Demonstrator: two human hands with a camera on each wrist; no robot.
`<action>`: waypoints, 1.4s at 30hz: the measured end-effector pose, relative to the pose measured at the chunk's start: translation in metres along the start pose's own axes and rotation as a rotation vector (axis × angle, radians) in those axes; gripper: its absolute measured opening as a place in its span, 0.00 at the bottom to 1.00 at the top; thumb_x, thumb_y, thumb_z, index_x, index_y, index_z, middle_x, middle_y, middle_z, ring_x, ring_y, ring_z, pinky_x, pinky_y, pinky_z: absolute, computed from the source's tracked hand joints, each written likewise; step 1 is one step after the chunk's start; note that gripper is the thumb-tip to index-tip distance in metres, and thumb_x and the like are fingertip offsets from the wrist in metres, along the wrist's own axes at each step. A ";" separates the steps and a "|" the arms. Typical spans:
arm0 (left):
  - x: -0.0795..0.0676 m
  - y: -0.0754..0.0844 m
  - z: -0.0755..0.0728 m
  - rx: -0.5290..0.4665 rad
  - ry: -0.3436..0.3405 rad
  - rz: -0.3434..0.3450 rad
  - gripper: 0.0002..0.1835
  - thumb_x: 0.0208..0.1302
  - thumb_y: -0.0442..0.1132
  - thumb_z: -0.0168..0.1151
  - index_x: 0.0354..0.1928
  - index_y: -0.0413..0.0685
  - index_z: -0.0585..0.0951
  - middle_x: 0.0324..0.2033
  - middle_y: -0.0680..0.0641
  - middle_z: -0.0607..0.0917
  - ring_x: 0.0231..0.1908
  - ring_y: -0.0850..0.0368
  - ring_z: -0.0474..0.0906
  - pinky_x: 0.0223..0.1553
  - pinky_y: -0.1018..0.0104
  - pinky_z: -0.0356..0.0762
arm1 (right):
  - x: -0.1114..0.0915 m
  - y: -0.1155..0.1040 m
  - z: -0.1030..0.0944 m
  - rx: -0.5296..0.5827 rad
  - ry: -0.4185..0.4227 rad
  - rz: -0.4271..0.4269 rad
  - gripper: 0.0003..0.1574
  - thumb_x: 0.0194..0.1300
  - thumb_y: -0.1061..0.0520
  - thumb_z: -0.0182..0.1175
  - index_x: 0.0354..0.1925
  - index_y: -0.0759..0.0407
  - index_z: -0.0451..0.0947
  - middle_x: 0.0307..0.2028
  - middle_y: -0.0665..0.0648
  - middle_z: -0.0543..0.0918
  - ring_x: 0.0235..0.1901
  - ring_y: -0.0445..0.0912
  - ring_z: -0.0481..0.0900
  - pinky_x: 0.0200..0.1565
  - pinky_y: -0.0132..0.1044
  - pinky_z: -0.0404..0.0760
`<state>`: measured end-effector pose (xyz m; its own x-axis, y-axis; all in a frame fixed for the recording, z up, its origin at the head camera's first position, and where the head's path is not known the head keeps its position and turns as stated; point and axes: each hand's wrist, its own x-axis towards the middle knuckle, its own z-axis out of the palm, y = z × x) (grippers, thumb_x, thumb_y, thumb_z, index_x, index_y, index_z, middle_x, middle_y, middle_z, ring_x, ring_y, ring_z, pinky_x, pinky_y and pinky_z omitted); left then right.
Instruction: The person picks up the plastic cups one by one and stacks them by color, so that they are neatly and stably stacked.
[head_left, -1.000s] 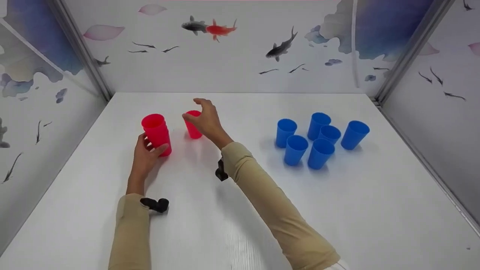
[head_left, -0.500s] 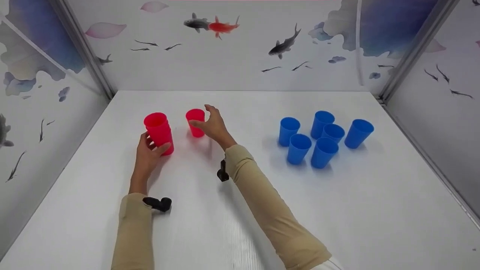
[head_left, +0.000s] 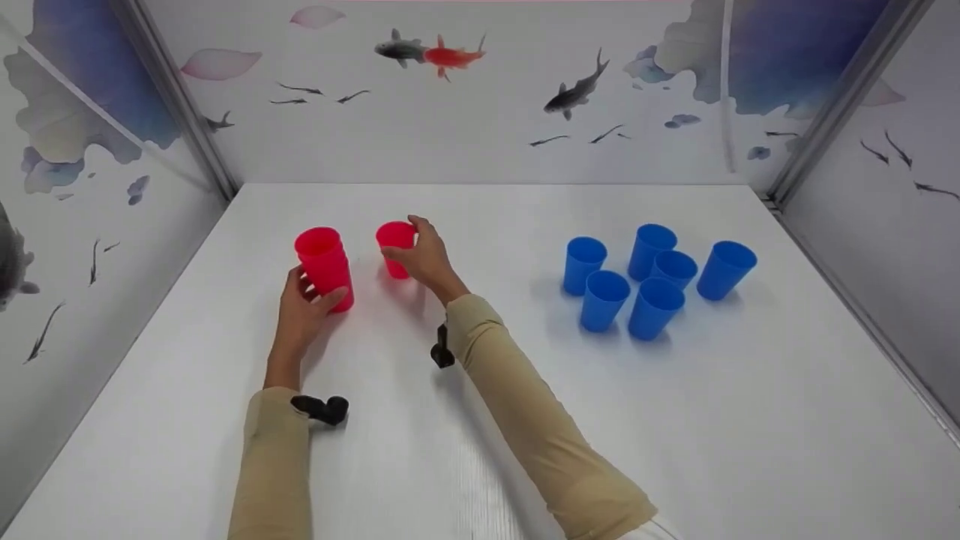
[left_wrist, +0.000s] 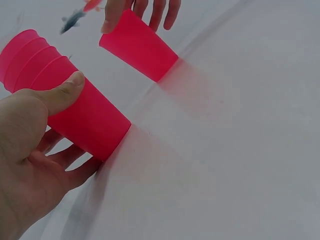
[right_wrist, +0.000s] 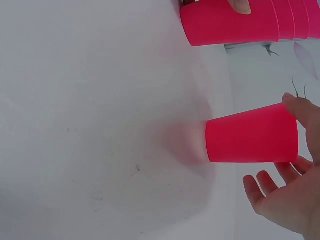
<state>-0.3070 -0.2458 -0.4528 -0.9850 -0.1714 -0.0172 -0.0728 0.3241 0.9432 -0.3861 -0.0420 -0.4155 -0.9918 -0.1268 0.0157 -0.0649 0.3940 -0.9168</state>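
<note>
My left hand (head_left: 300,315) grips a stack of nested red cups (head_left: 324,259), which stands upright on the white table. In the left wrist view, the thumb (left_wrist: 67,92) lies across the stack's near side, and the other fingers pass behind it. Just to the right stands a single red cup (head_left: 397,251). My right hand (head_left: 427,262) holds that cup near its rim, between thumb and index finger. The right wrist view shows the thumb on one side of this red cup (right_wrist: 252,135) and fingertips on the other, with the remaining fingers (right_wrist: 252,190) spread away from it.
Several blue cups (head_left: 604,300) stand upright in a loose group on the right half of the table (head_left: 750,420). A back wall (head_left: 487,150) and side walls with painted fish enclose the tabletop.
My right hand has come down around the single red cup, its thumb and index finger closing in at the rim. The left hand keeps its grip on the stack. The head view has shifted slightly.
</note>
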 end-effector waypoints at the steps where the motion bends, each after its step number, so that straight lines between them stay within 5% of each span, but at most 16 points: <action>1: 0.000 0.000 0.000 -0.002 0.001 0.000 0.51 0.62 0.49 0.71 0.78 0.52 0.48 0.76 0.45 0.60 0.75 0.44 0.58 0.73 0.52 0.67 | 0.000 -0.001 0.000 -0.004 0.009 -0.003 0.48 0.64 0.51 0.69 0.75 0.56 0.58 0.71 0.58 0.69 0.69 0.51 0.68 0.66 0.42 0.77; 10: -0.001 0.000 0.001 -0.001 -0.012 0.007 0.53 0.60 0.50 0.72 0.79 0.53 0.48 0.77 0.47 0.59 0.75 0.44 0.57 0.72 0.52 0.68 | -0.005 -0.014 -0.010 -0.029 0.017 -0.047 0.47 0.62 0.49 0.71 0.72 0.57 0.61 0.65 0.57 0.72 0.64 0.49 0.72 0.60 0.39 0.81; 22: 0.002 0.004 0.001 -0.006 -0.009 -0.020 0.54 0.60 0.49 0.73 0.79 0.55 0.47 0.77 0.47 0.59 0.76 0.45 0.56 0.73 0.52 0.67 | -0.015 -0.080 -0.031 0.006 -0.052 -0.217 0.47 0.60 0.47 0.72 0.71 0.56 0.63 0.62 0.54 0.73 0.58 0.44 0.73 0.49 0.31 0.85; 33: -0.001 0.002 -0.001 -0.023 -0.020 0.006 0.54 0.58 0.48 0.74 0.78 0.58 0.48 0.76 0.50 0.60 0.75 0.47 0.57 0.72 0.54 0.69 | -0.037 -0.112 -0.008 0.020 -0.143 -0.317 0.47 0.61 0.46 0.71 0.72 0.53 0.63 0.66 0.52 0.73 0.60 0.42 0.73 0.49 0.26 0.83; 42: -0.001 0.005 0.000 0.022 -0.018 -0.008 0.55 0.57 0.49 0.75 0.78 0.56 0.48 0.75 0.48 0.61 0.74 0.46 0.60 0.69 0.54 0.72 | -0.046 -0.110 0.011 -0.043 -0.166 -0.253 0.47 0.63 0.48 0.69 0.75 0.48 0.60 0.69 0.49 0.72 0.65 0.42 0.73 0.53 0.28 0.83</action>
<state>-0.3065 -0.2441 -0.4482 -0.9870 -0.1578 -0.0307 -0.0840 0.3436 0.9354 -0.3321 -0.0899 -0.3200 -0.9120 -0.3720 0.1727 -0.3158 0.3685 -0.8744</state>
